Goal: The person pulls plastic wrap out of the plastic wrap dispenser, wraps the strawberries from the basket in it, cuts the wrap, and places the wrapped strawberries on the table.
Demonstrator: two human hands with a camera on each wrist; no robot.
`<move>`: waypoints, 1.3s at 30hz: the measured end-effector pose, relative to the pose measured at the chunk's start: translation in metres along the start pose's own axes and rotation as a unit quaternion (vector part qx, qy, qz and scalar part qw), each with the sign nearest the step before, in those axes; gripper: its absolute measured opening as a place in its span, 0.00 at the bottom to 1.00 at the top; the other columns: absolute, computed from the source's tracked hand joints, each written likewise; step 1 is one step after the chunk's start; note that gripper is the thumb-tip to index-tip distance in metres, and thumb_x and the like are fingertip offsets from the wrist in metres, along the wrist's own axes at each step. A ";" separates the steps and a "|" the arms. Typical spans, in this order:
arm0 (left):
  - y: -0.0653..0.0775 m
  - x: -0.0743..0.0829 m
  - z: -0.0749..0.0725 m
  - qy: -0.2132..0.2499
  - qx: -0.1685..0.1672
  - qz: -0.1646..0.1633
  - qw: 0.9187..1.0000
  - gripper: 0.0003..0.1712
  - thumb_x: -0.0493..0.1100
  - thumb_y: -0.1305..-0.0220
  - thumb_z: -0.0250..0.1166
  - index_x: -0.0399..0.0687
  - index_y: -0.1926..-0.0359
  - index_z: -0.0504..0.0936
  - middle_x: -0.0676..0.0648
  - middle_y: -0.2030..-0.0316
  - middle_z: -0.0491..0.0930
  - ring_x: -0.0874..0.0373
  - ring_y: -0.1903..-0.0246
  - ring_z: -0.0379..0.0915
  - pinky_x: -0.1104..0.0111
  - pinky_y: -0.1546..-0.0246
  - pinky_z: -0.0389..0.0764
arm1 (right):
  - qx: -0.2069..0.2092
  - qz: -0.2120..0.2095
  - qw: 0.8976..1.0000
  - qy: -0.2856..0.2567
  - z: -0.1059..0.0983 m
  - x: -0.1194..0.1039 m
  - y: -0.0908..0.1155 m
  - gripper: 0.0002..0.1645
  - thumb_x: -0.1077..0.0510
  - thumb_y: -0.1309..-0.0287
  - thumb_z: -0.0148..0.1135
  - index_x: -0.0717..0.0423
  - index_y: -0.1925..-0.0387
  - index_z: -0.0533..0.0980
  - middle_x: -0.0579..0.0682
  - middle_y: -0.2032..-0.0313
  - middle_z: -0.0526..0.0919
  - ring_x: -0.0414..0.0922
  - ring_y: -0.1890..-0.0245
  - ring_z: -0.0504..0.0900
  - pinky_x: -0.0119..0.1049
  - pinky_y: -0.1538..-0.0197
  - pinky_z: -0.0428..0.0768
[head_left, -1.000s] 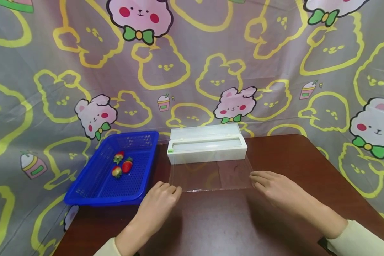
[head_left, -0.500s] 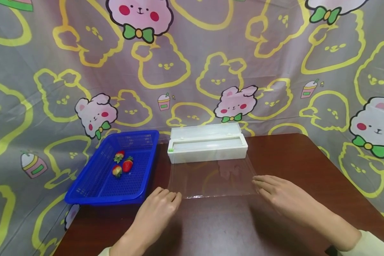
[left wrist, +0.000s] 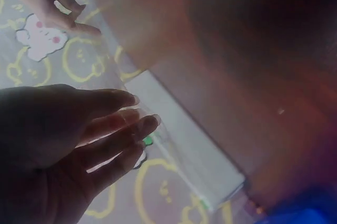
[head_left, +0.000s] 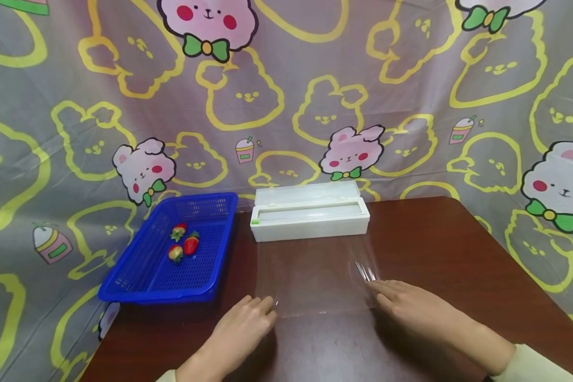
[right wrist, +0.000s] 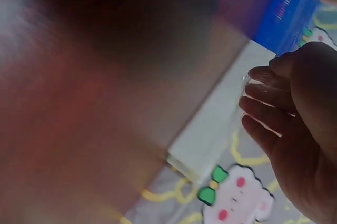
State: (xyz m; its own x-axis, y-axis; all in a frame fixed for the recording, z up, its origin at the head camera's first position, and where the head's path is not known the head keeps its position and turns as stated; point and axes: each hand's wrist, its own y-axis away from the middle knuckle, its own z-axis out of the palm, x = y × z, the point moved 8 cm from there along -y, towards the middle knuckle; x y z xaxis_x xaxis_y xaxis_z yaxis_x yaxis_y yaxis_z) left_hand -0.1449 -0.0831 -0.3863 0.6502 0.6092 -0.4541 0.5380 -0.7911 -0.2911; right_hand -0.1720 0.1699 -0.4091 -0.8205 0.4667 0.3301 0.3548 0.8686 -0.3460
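Note:
A clear sheet of plastic wrap (head_left: 315, 284) stretches from the front of a white wrap dispenser box (head_left: 310, 228) toward the person. The left hand (head_left: 245, 329) pinches its near left corner between thumb and fingers. At the near right corner, the right hand (head_left: 410, 307) grips the film, which gathers into shiny creases by the fingertips. The dispenser's lid (head_left: 307, 193) stands raised at the back. In the left wrist view, the left hand's fingers (left wrist: 150, 124) curve toward the thumb at the film's edge. The right wrist view has the right hand's fingers (right wrist: 263, 100) bent at the film.
A blue plastic basket (head_left: 159, 286) with 3 strawberries (head_left: 191, 244) sits left of the dispenser. All stand on a dark brown table (head_left: 434, 239). A patterned cloth curtain (head_left: 286, 106) hangs behind and beside the table.
Both hands have moved nearer the person, drawing a longer stretch of plastic wrap from the dispenser. Creases now show near the right hand. The dispenser and basket keep their places.

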 end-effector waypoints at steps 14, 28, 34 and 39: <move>0.005 0.009 0.056 0.061 -0.063 -0.013 0.996 0.05 0.49 0.38 0.70 0.58 0.71 0.88 0.56 0.62 0.86 0.59 0.70 0.79 0.66 0.72 0.76 | -0.060 0.043 0.997 -0.036 0.051 -0.004 0.008 0.11 0.69 0.47 0.64 0.58 0.63 0.73 0.64 0.44 0.82 0.55 0.48 0.85 0.49 0.50 0.84; 0.019 -0.001 0.055 0.198 -0.094 -0.030 0.975 0.13 0.53 0.35 0.70 0.51 0.59 0.90 0.48 0.51 0.86 0.54 0.57 0.83 0.62 0.58 0.84 | -0.092 0.052 0.988 -0.113 0.037 -0.002 0.015 0.15 0.38 0.31 0.60 0.42 0.65 0.72 0.62 0.38 0.78 0.60 0.37 0.77 0.58 0.47 0.80; 0.022 -0.003 0.055 0.214 -0.092 -0.043 0.972 0.12 0.52 0.34 0.70 0.50 0.60 0.91 0.48 0.53 0.85 0.55 0.58 0.82 0.62 0.58 0.84 | -0.095 0.047 0.986 -0.130 0.030 -0.002 0.021 0.23 0.36 0.30 0.58 0.44 0.46 0.80 0.56 0.36 0.79 0.61 0.35 0.75 0.60 0.45 0.78; 0.019 -0.008 0.052 0.233 -0.090 -0.046 0.967 0.11 0.50 0.34 0.71 0.49 0.61 0.91 0.47 0.55 0.84 0.55 0.59 0.82 0.61 0.60 0.84 | -0.118 0.059 0.980 -0.147 0.030 0.003 0.025 0.23 0.39 0.27 0.56 0.45 0.42 0.80 0.52 0.35 0.78 0.60 0.34 0.75 0.61 0.42 0.76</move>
State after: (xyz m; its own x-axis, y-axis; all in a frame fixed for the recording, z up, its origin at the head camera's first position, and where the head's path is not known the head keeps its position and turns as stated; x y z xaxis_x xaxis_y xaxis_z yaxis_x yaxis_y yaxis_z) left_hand -0.1671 -0.1059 -0.4318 0.7431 0.6692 0.0082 0.6633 -0.7349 -0.1414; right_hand -0.1792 0.1881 -0.4429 -0.8493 0.5275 0.0210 0.5197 0.8423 -0.1427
